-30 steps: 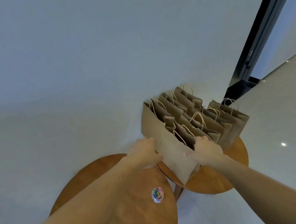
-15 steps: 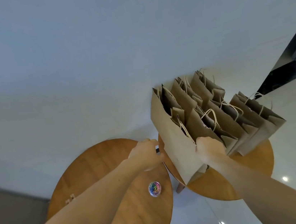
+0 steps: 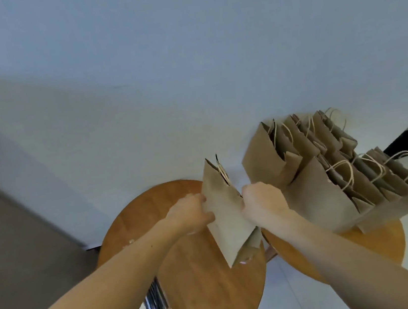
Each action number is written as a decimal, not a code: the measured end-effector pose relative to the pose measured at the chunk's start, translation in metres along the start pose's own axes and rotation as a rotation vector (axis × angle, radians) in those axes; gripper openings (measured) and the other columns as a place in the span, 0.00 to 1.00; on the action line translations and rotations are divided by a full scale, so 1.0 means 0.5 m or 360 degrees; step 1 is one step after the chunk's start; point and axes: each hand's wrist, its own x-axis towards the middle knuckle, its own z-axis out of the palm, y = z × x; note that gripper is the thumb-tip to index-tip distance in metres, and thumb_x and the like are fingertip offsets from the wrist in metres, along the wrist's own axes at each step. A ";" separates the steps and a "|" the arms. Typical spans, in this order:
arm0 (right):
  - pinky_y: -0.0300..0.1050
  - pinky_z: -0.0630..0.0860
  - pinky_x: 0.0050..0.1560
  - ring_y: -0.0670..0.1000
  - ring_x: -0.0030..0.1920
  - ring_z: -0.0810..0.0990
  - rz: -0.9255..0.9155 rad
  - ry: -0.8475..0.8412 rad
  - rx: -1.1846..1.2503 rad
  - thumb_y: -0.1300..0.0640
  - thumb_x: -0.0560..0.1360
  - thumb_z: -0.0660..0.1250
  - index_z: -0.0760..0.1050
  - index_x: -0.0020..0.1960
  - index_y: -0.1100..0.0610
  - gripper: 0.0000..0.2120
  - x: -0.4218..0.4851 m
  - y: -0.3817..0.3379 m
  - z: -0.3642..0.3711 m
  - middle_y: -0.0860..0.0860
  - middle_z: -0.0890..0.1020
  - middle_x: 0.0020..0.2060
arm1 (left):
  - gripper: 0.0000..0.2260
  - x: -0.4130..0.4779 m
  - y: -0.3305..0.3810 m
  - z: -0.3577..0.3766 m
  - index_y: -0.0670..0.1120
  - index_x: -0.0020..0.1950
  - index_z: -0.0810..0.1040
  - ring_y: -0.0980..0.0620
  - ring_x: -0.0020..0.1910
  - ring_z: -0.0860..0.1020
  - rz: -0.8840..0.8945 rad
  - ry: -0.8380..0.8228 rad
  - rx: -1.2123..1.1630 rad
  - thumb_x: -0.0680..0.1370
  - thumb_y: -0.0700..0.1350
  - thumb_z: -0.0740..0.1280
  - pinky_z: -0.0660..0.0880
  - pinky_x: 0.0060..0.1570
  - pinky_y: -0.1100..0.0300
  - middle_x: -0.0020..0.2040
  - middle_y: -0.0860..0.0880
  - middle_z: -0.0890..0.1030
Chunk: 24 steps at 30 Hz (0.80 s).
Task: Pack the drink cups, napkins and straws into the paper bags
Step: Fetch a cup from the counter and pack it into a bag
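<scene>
Paper bag (image 3: pixel 225 216), brown with twine handles, stands tilted between a person's two hands above the right edge of a round wooden table (image 3: pixel 203 297); whether its base touches the wood cannot be told. The left hand (image 3: pixel 192 214) curls its fingers round the bag's left edge at mid-height, and the right hand (image 3: pixel 262 203), fisted, grips the opposite edge. The bag's mouth gapes slightly above both hands. Just beside it, more bags (image 3: pixel 331 184) stand in rows on a second round table (image 3: pixel 385 239). Dark straws (image 3: pixel 156 303) lie under the left forearm.
</scene>
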 end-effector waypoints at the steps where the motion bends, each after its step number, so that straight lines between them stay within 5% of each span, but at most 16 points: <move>1: 0.43 0.60 0.26 0.50 0.28 0.67 -0.0010 -0.0010 0.0023 0.59 0.76 0.61 0.63 0.33 0.52 0.15 0.001 -0.035 0.016 0.49 0.69 0.29 | 0.27 -0.011 -0.031 -0.004 0.49 0.71 0.71 0.47 0.56 0.77 -0.0014 -0.0005 -0.0015 0.74 0.58 0.65 0.78 0.54 0.50 0.63 0.48 0.77; 6: 0.42 0.61 0.29 0.49 0.31 0.69 -0.0016 -0.0148 0.0153 0.59 0.78 0.59 0.63 0.35 0.52 0.13 -0.011 -0.169 0.124 0.46 0.66 0.30 | 0.31 -0.072 -0.158 0.010 0.45 0.76 0.64 0.46 0.64 0.74 -0.0115 -0.0056 -0.0133 0.76 0.55 0.65 0.75 0.59 0.52 0.70 0.44 0.71; 10: 0.43 0.66 0.35 0.52 0.37 0.75 0.0063 -0.0347 0.0262 0.57 0.78 0.59 0.63 0.35 0.52 0.13 -0.041 -0.231 0.194 0.46 0.69 0.31 | 0.24 -0.116 -0.214 0.047 0.38 0.67 0.71 0.43 0.55 0.77 -0.0146 -0.0149 -0.0216 0.76 0.52 0.64 0.72 0.45 0.56 0.59 0.40 0.77; 16: 0.42 0.69 0.28 0.46 0.32 0.77 0.0022 -0.0413 0.0491 0.28 0.70 0.62 0.72 0.41 0.51 0.24 -0.050 -0.220 0.199 0.46 0.78 0.33 | 0.24 -0.137 -0.233 0.085 0.44 0.64 0.72 0.46 0.50 0.79 -0.0184 -0.0240 -0.0306 0.73 0.57 0.67 0.79 0.51 0.51 0.49 0.46 0.78; 20: 0.39 0.66 0.28 0.45 0.33 0.78 -0.0032 -0.0426 0.0494 0.30 0.73 0.62 0.69 0.42 0.47 0.19 -0.020 -0.189 0.188 0.44 0.78 0.33 | 0.36 -0.128 -0.206 0.089 0.46 0.70 0.65 0.49 0.52 0.78 -0.0286 -0.0187 -0.0405 0.70 0.65 0.67 0.79 0.53 0.51 0.56 0.48 0.78; 24: 0.37 0.66 0.30 0.44 0.34 0.78 -0.0064 -0.0428 0.0653 0.35 0.77 0.61 0.70 0.43 0.48 0.16 -0.001 -0.182 0.195 0.45 0.79 0.34 | 0.34 -0.105 -0.176 0.095 0.46 0.55 0.76 0.48 0.47 0.81 -0.0392 -0.0148 -0.0462 0.67 0.73 0.61 0.80 0.47 0.52 0.48 0.47 0.82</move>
